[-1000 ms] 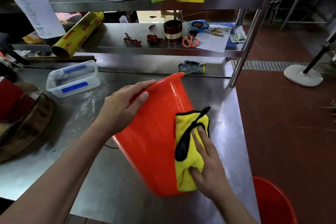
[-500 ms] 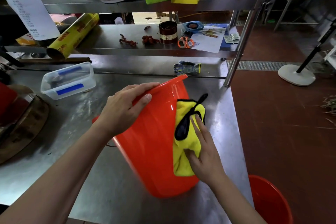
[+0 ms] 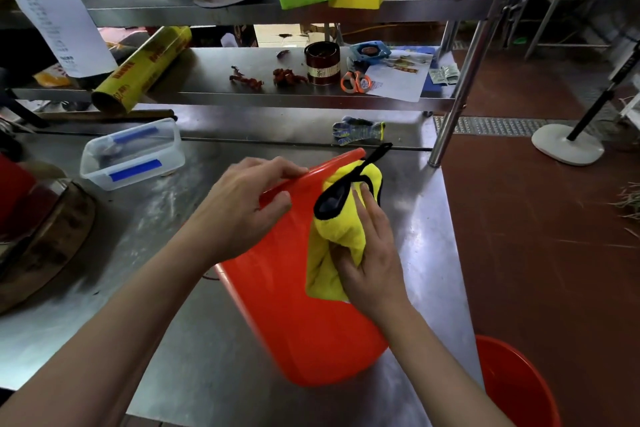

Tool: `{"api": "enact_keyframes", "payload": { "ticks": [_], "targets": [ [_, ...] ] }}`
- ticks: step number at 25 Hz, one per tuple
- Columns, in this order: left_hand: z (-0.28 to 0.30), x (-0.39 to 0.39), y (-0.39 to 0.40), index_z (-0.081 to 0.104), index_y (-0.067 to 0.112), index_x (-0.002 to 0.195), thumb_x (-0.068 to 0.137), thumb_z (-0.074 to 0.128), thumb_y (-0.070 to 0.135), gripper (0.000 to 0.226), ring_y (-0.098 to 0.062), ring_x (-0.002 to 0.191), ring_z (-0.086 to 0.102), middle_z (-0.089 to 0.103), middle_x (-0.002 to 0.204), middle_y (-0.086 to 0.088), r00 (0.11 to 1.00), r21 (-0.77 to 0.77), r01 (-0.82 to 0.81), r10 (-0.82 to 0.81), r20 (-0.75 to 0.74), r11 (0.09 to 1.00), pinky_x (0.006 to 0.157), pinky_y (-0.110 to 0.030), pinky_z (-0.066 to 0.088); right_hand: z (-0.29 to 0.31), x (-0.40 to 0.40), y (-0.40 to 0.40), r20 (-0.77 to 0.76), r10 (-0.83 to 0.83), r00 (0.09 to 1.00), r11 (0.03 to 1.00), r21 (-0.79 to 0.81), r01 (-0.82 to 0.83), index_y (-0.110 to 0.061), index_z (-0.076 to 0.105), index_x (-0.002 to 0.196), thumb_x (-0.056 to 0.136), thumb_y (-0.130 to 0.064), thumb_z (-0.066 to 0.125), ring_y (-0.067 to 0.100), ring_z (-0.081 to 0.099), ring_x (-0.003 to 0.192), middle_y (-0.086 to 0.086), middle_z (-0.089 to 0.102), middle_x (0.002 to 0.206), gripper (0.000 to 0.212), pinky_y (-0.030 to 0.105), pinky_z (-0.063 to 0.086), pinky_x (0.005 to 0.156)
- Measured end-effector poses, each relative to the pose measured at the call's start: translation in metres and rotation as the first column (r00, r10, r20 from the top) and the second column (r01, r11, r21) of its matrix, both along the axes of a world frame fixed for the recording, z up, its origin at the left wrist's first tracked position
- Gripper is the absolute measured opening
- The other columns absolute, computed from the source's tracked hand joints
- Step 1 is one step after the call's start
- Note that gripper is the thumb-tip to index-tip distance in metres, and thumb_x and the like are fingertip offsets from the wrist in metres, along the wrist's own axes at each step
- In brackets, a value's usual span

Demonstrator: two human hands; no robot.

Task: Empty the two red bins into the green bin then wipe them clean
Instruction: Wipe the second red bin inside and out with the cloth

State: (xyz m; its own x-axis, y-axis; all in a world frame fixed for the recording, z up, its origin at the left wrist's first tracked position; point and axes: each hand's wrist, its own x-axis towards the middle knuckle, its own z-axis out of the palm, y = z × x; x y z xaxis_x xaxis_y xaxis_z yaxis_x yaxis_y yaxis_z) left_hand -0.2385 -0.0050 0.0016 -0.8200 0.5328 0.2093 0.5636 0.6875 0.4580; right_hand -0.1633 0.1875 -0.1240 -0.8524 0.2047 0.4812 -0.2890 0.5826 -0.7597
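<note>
So the left hand (image 3: 242, 208) has its grip on the rim of the red bin (image 3: 287, 305), fingers curled over the edge and thumb on the outer wall. It's a smooth, glossy plastic bucket lying tipped on its side on the table (image 3: 194, 340), mouth facing away, round base toward the camera. The right hand (image 3: 372, 253) presses a yellow microfiber cloth (image 3: 341, 229) against the bin's outer wall near the rim, thumb tucked into a fold and fingers laid fairly flat on top, so it's holding the cloth. The cloth is fluffy with black edging and a black hanging loop sticking up past the rim.

The table is brushed stainless steel, scuffed and a bit streaky. A second red bin (image 3: 512, 388) sits on the reddish floor just past the table's right edge, only partly in view. Further back on the table there's a clear rectangular plastic container (image 3: 133, 152) with blue clips and a knitted work glove (image 3: 358, 130). On the shelf behind: orange-handled scissors (image 3: 355, 81), a round dark tin (image 3: 322, 62) and a yellow roll of cling film (image 3: 142, 71).
</note>
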Motion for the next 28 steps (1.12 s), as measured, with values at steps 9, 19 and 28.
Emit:
{"api": "enact_keyframes", "payload": {
  "ticks": [9,19,28],
  "targets": [
    [0.002,-0.014,0.027,0.052,0.02,0.101,0.1,0.049,0.046,0.026,-0.024,0.085,0.061,0.062,0.09,0.001,0.971,-0.004,-0.224,0.223,-0.092,0.975,0.075,-0.047,0.053,-0.015,0.034,-0.035,0.043,0.034,0.999,0.988,0.149,-0.04,-0.034,0.026,0.158,0.072,-0.036,0.063,0.017,0.02,0.154,-0.006,0.018,0.167,0.093,0.051,0.037,0.113],
    [0.0,-0.018,0.015,0.05,0.049,0.13,0.101,0.02,0.056,0.043,-0.02,0.114,0.059,0.065,0.12,0.011,0.994,-0.166,-0.1,0.105,0.019,0.981,0.09,-0.052,0.049,-0.003,0.019,-0.035,0.044,0.036,0.998,0.993,0.115,-0.041,-0.032,0.028,0.158,0.073,-0.033,0.059,0.015,0.015,0.155,-0.004,0.017,0.167,0.09,0.051,0.034,0.117],
    [0.0,-0.011,0.013,0.047,0.048,0.128,0.101,0.017,0.056,0.042,-0.014,0.099,0.064,0.068,0.109,0.014,0.998,-0.172,-0.066,0.064,-0.017,0.983,0.079,-0.045,0.05,0.002,0.006,-0.039,-0.013,-0.002,1.0,0.992,0.122,0.004,-0.026,0.027,0.158,0.079,-0.034,0.061,0.018,0.015,0.155,0.002,0.019,0.167,0.086,0.044,0.025,0.122]
  ]
}}
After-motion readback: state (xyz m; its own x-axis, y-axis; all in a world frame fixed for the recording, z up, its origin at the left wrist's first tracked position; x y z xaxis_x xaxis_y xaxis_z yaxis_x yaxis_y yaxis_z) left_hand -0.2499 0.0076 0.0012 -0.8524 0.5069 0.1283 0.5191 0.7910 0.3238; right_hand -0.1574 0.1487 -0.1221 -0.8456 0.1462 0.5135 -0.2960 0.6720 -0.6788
